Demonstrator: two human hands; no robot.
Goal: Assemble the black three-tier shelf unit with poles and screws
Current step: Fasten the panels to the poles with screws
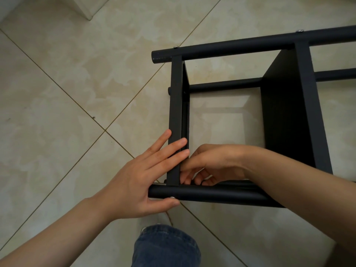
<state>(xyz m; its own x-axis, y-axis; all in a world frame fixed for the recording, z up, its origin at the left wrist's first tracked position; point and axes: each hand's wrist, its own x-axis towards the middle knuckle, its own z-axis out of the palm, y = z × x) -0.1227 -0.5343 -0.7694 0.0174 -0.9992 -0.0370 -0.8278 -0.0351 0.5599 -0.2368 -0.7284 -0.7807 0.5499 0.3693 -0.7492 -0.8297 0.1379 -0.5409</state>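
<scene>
Two hands at one corner of the black shelf unit [279,112], on its side on the tiled floor [77,93]. Left hand [142,178] spread flat, fingers straight and laid across the edge of the end shelf [175,103]. Thumb tucked under the near pole [221,194], tip just beside a silver screw head [172,197]. Bracing, by the look of it, not gripping.

Right hand [212,164] in from the other side of that shelf, fingers [189,179] curled down into the inner angle of shelf and pole. Cannot tell whether pinching a nut, a tool or nothing: tips hidden behind shelf edge and pole.

Turns on that joint. Screw axis apparently straight through the pole, from the head on the near outer side toward the curled fingers just within. Long axis of the near pole left to right across the view. End shelf at right angles to it, running away to the far pole [250,43], with a far screw [175,47] showing at that joint. Right hand nearer the inner end of the fastener, left thumb nearer the head. Probably seating or tightening this corner. Middle shelf [312,105] already between the poles, remainder out of view to the right.

Floor hard, glossy, pale marbled tile with thin dark joints; likely to let a dropped screw skitter. Knee in jeans [165,245] close below the corner. White corner [84,8] of a wall or cabinet well apart, top left.
</scene>
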